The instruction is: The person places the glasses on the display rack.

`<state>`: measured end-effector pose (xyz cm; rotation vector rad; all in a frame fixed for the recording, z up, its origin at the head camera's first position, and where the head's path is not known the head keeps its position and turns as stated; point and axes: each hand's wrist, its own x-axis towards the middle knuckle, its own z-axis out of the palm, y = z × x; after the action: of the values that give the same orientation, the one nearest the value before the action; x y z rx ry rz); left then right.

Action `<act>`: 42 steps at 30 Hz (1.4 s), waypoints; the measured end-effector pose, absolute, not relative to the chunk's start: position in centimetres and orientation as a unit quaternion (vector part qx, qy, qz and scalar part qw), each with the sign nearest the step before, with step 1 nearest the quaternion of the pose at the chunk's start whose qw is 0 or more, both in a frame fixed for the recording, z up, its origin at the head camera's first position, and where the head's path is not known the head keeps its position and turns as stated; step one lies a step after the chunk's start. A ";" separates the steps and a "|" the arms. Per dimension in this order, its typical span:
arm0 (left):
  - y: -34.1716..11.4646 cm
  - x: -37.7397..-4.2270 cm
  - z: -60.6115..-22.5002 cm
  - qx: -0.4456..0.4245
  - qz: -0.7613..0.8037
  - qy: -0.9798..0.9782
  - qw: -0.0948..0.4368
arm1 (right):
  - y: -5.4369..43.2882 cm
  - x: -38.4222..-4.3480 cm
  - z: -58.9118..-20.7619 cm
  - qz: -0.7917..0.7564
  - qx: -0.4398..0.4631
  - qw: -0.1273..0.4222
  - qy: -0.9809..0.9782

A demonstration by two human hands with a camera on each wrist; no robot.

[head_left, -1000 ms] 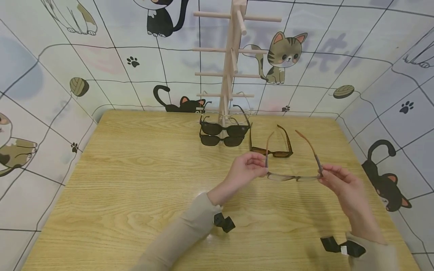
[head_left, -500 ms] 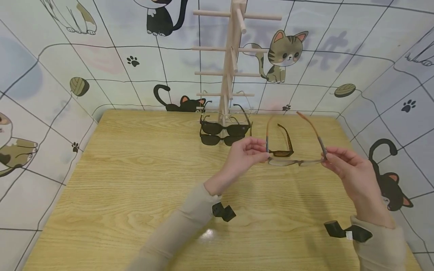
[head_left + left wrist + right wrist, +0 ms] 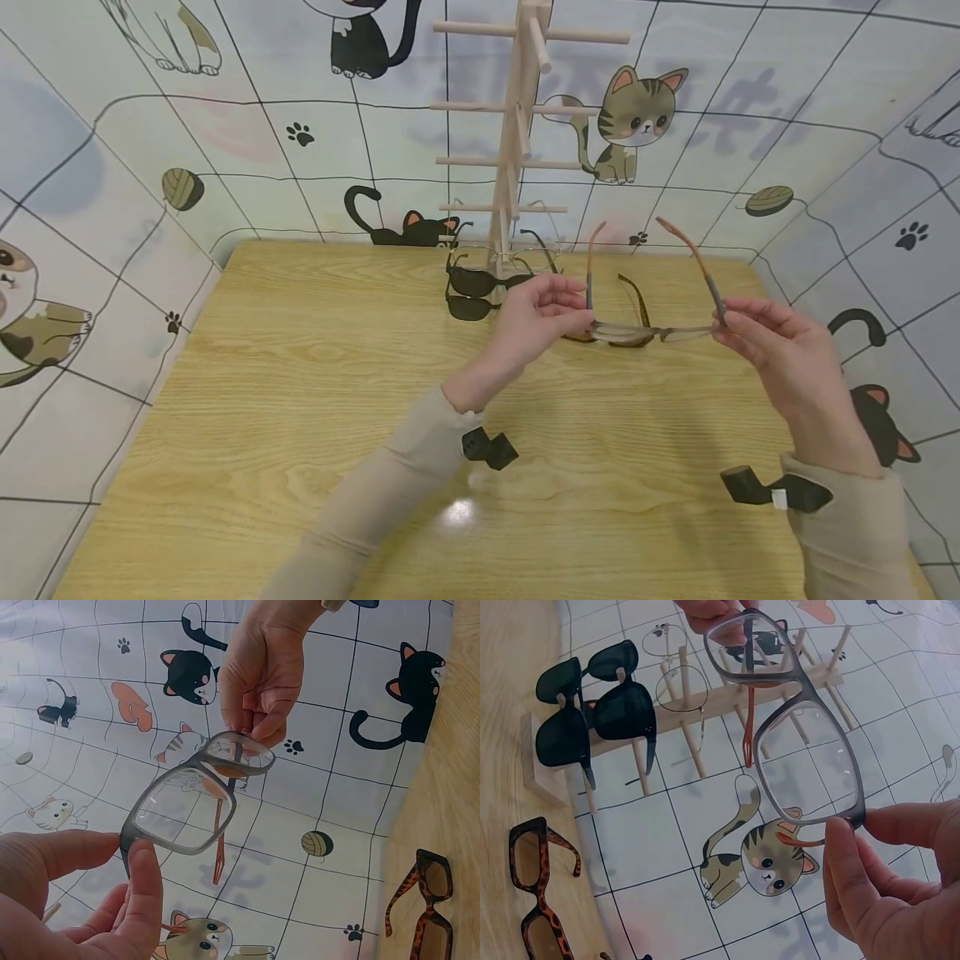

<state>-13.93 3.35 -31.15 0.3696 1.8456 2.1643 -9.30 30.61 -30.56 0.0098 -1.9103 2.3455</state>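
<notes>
Pinches gray-framed glasses (image 3: 808, 692) at both ends with left hand (image 3: 534, 323) and right hand (image 3: 797, 358). Holds them unfolded above the table (image 3: 300, 375).

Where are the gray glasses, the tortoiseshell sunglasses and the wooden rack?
Gray glasses (image 3: 808, 691): right wrist view, on the bridge between the lenses.
Tortoiseshell sunglasses (image 3: 429, 905): left wrist view, on the bridge.
Wooden rack (image 3: 512, 137): head view, on the upright post.

Glasses (image 3: 808, 691), grey frame, clear lenses, both arms unfolded and pointing away from the person (grey near hinges, orange-brown toward tips). Held up off the counter (image 3: 300, 375), left hand (image 3: 525, 322) and right hand (image 3: 787, 358) pinching opposite hinge ends.
</notes>
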 end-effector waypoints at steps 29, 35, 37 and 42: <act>-0.8 -13.9 -27.0 0.126 0.757 0.634 0.088 | 26.7 -12.0 -27.1 0.789 0.060 0.041 -0.610; -1.8 -13.8 -26.5 0.120 0.778 0.613 0.067 | 25.6 -12.8 -26.5 0.794 0.074 0.028 -0.602; -2.2 -13.8 -26.3 0.118 0.780 0.612 0.057 | 25.1 -13.2 -26.3 0.796 0.079 0.025 -0.599; -3.3 -13.9 -26.1 0.116 0.783 0.610 0.034 | 23.7 -14.0 -26.0 0.799 0.087 0.018 -0.595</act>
<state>-13.87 -3.27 -26.11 0.3580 1.8775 2.4082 -14.00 23.71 -26.05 0.2702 -1.8472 2.4817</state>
